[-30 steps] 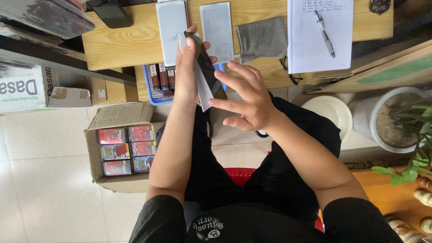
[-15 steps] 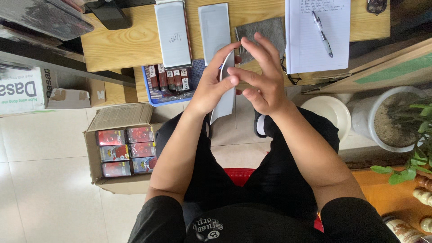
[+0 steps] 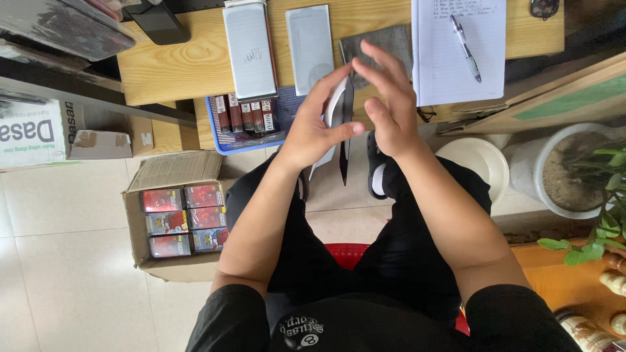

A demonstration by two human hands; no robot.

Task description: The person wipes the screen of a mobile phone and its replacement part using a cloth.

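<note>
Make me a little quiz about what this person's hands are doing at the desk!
1. True or false: the left hand grips the thin dark panel.
2. What lies on the notebook?
A. pen
B. spoon
C. key
3. Fill in: the cardboard box of small packs stands on the ____.

Key:
1. True; the right hand is open beside it.
2. A, the pen.
3. Floor.
</note>
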